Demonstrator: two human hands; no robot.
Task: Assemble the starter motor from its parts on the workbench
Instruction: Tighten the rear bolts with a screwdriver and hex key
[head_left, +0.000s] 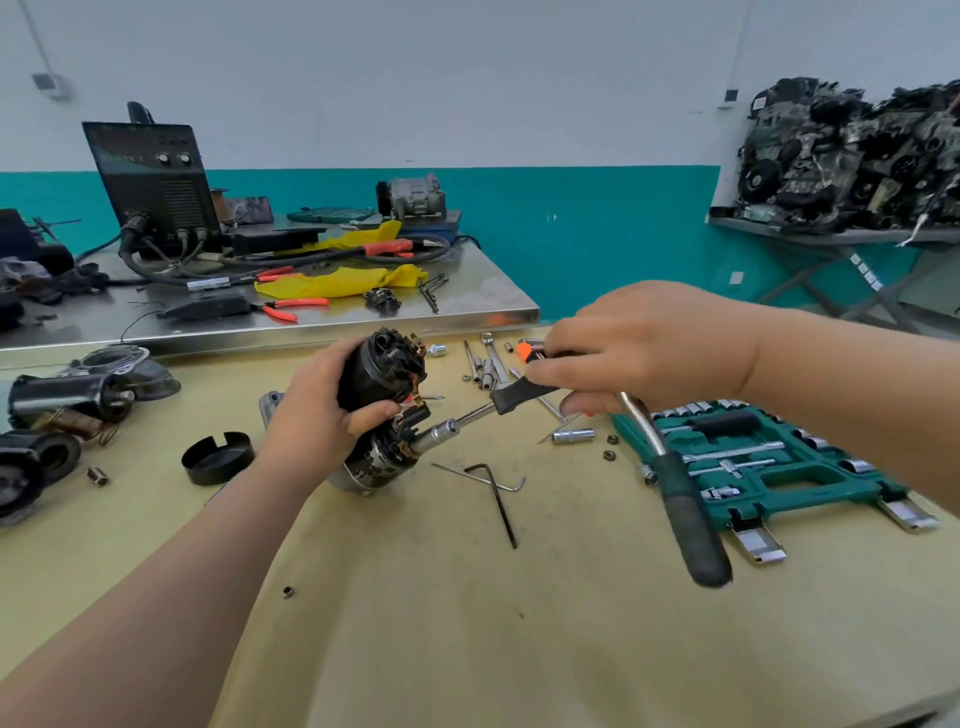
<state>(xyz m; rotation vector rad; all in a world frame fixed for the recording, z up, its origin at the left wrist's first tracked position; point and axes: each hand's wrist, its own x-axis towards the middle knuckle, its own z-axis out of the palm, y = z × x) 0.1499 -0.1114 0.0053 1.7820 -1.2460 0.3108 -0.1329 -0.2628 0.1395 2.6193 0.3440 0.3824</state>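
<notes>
**Steel socket meets starter motor at mid-bench**

Tan board covers the workbench (467, 623) where you stand. A green socket case (769, 483) lies open at the right. Your left hand (317, 415) wraps the black starter motor (382, 374) around its middle, thumb across the near side. The motor is at the centre of the bench, its long axis tilted up and away and its brush end uppermost. Whether its lower end touches the board cannot be told.

Your right hand (649, 353) pinches the head end of the ratchet (685, 509), fingers curled on it, and the dark handle hangs free toward the near right. From that grip the extension runs left and slightly down, roughly across the motor's axis. It carries the socket (441, 432) to the motor's right flank, just below your left thumb.

The coming turn likely depends on keeping that line straight while the left hand braces. A black cap (218, 457) waits at the left, and a hex key (498, 499) lies near the motor.
</notes>
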